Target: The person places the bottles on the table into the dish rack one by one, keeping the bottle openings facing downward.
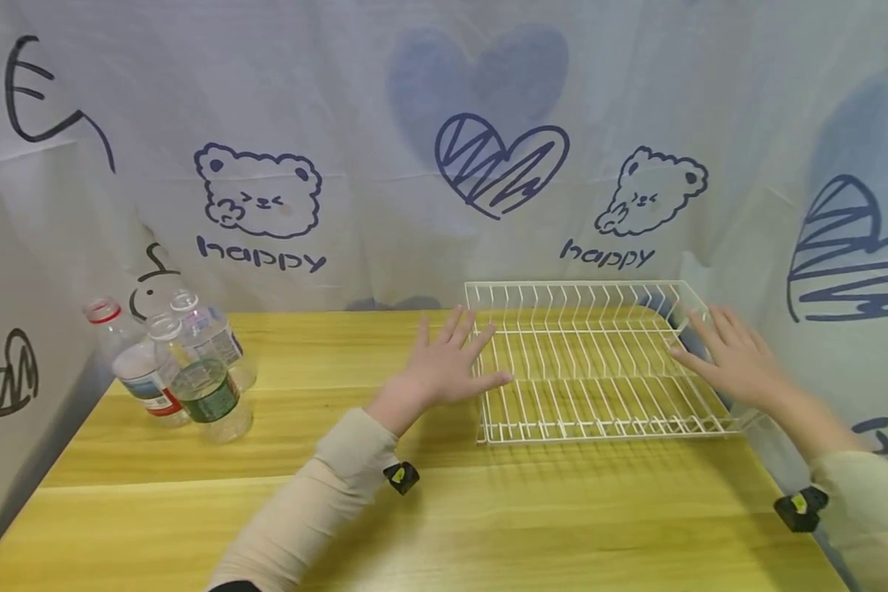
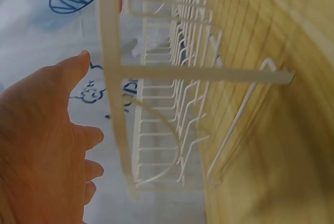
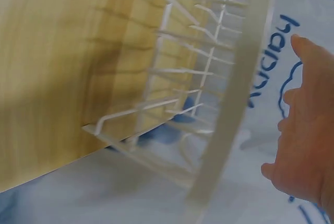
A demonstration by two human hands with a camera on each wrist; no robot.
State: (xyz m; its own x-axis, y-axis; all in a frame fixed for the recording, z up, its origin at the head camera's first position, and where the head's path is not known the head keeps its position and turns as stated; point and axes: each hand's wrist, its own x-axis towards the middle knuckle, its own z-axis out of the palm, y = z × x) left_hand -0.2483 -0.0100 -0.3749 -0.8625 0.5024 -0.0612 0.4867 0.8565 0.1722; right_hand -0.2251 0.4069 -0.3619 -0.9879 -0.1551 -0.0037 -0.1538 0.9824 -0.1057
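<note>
A white wire dish rack (image 1: 592, 331) stands on the wooden table, towards the right. My left hand (image 1: 444, 366) is at its left side, fingers spread and straight. At the opposite end is my right hand (image 1: 736, 362), also with fingers extended. In the left wrist view, the left hand (image 2: 42, 145) is beside the rack's end rail (image 2: 109, 51), a small gap showing between them. The right wrist view has the right hand (image 3: 308, 130) apart from the near rail (image 3: 229, 98). Neither hand holds anything.
Three uncapped clear plastic bottles are grouped at the table's left: one with a red neck ring (image 1: 144, 370), one with a green label (image 1: 215, 403), and another behind (image 1: 225, 337). A printed curtain (image 1: 385, 99) hangs behind the table (image 1: 488, 526) and along both sides.
</note>
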